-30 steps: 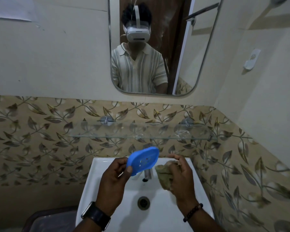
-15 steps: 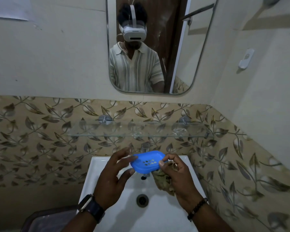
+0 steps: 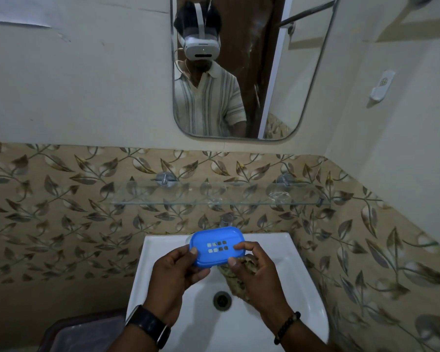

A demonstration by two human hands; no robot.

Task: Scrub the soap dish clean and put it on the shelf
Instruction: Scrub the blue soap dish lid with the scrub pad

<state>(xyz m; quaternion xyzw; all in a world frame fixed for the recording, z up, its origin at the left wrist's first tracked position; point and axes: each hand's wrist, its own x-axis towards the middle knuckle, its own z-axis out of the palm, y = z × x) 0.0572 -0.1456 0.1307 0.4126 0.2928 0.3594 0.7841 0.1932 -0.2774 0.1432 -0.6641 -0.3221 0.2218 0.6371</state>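
A blue soap dish (image 3: pixel 217 246) with a grid of small drain holes is held level above the white sink (image 3: pixel 300 295). My left hand (image 3: pixel 174 275) grips its left edge with thumb on top. My right hand (image 3: pixel 254 270) pinches the dish's right edge with thumb and forefinger, while the other fingers hold a brownish scrub pad (image 3: pixel 235 280) under it. The glass shelf (image 3: pixel 221 196) hangs on the wall above and behind the dish, bare except for a bit of clear plastic at its right.
A tap (image 3: pixel 226 219) sticks out of the leaf-patterned tiles just behind the dish. The sink drain (image 3: pixel 222 300) lies below my hands. A mirror (image 3: pixel 239 69) hangs above the shelf. A dark bin (image 3: pixel 84 334) stands at the lower left.
The dish was tilted up on edge in my left hand; it has turned flat, face up, and my right hand has come over and taken its right edge.
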